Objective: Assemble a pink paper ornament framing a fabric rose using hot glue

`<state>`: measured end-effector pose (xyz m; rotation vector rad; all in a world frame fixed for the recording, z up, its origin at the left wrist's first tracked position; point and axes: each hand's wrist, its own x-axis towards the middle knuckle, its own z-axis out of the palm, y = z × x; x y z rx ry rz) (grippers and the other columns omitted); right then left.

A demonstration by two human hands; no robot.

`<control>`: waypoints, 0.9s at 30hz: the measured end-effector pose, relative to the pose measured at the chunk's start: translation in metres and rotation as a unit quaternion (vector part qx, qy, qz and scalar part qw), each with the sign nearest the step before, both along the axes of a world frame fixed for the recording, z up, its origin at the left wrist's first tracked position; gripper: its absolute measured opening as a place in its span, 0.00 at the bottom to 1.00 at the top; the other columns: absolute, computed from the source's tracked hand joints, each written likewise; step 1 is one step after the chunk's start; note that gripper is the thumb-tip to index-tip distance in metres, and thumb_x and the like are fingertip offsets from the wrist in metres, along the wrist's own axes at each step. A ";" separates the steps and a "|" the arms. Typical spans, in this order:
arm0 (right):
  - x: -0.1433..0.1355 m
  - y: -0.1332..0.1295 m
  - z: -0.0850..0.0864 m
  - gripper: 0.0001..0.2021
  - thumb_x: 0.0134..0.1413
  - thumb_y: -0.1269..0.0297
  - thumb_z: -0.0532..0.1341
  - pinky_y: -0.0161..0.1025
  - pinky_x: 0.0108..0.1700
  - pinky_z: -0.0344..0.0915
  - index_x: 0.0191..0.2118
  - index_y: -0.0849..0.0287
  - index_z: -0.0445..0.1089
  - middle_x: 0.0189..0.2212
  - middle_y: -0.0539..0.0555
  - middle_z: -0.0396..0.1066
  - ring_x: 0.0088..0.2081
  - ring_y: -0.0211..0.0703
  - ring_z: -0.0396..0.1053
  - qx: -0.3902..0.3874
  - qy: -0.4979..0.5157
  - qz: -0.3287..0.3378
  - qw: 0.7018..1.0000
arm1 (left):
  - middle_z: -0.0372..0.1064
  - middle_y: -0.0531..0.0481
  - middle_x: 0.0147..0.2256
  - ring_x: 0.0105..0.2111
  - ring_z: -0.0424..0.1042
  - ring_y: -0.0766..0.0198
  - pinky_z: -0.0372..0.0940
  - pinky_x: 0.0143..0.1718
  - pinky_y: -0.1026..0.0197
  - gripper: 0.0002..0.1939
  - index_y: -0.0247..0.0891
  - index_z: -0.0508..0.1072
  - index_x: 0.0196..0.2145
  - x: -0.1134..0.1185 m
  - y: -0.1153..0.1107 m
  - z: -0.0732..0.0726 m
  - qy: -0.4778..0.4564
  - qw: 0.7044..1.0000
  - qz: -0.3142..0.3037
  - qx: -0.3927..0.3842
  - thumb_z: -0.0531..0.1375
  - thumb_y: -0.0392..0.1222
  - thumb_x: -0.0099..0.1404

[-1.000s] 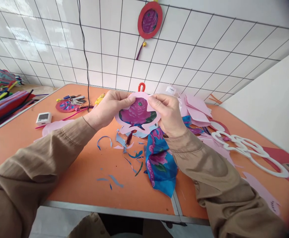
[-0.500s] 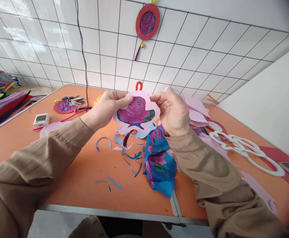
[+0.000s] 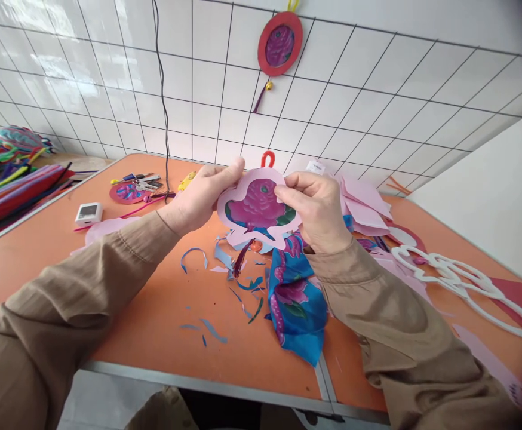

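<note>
In front of me, above the table, is a pink paper-framed pendant (image 3: 260,206) with a magenta flower fabric centre and a scalloped outline. A red loop (image 3: 268,159) tops it; below hang an orange bead (image 3: 256,245) and a dark purple tassel (image 3: 240,260). My right hand (image 3: 318,206) pinches its upper right edge, thumb on the front. At the left edge my left hand (image 3: 205,194) supports it, thumb raised off the front and fingers mostly hidden behind. Under and beside it lies blue floral fabric (image 3: 300,313) among thin blue scraps (image 3: 214,330).
A round red pendant (image 3: 297,45) hangs on the tiled wall. Left stand a small white box (image 3: 89,213), keys (image 3: 148,182) and colourful pipe cleaners (image 3: 23,200). Right lie pink sheets (image 3: 368,206) and white cut-out frames (image 3: 471,278). A metal strip edges the table (image 3: 144,322).
My left thumb has lifted from the front of the pendant. My right thumb has come onto its front face. The whole view has shifted slightly, so things appear further right.
</note>
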<state>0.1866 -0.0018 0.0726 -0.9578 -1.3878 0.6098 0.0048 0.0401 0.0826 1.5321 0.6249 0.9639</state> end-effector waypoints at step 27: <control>0.003 0.003 -0.001 0.10 0.45 0.68 0.65 0.36 0.23 0.53 0.18 0.56 0.68 0.16 0.45 0.61 0.20 0.33 0.57 0.025 0.026 -0.033 0.999 | 0.77 0.46 0.27 0.27 0.76 0.63 0.71 0.29 0.63 0.11 0.29 0.78 0.32 -0.007 -0.001 0.009 0.019 0.998 0.020 0.064 0.69 0.41 0.55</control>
